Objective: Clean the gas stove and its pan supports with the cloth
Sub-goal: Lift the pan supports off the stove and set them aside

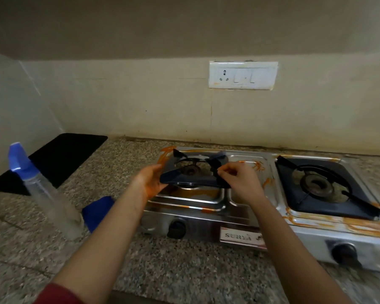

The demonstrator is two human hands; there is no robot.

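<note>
A steel two-burner gas stove streaked with orange stains sits on the granite counter. Its left black pan support is lifted and tilted above the left burner. My left hand grips its left edge and my right hand pinches its right side. The right pan support lies flat over the right burner. A blue cloth lies on the counter just left of the stove, partly hidden by my left forearm.
A clear spray bottle with a blue nozzle stands at the left front. Behind it lies a black mat against the wall corner. A white switch and socket plate is on the tiled wall above the stove. Two black knobs face the counter's front.
</note>
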